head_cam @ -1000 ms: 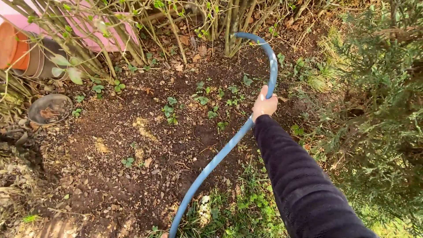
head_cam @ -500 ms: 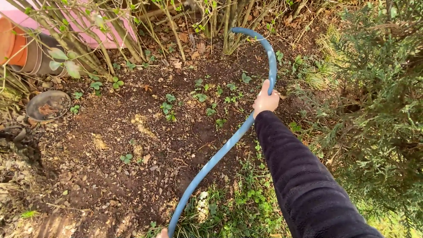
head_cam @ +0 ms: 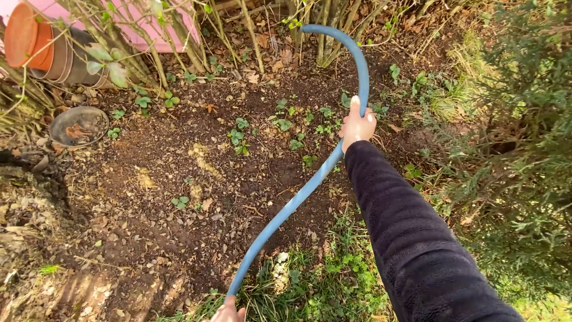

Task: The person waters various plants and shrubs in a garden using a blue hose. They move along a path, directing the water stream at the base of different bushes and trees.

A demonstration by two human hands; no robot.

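Over crumbly soil | right hand [head_cam: 357, 127] grips smooth curved blue hose [head_cam: 298, 200]

**Around the garden bed**

You see stacked terracotta pots [head_cam: 42, 48] lying on their sides at top left, a round saucer [head_cam: 78, 125] holding dry leaves below them, small green seedlings [head_cam: 280, 122] in dark soil, and an evergreen shrub [head_cam: 518, 149] at right.

Blue hose [head_cam: 310, 185], black knitted sleeve [head_cam: 411, 238], terracotta-orange pots [head_cam: 36, 42], pink wall [head_cam: 161, 30], dark brown soil [head_cam: 179, 173], green seedlings [head_cam: 238, 137]
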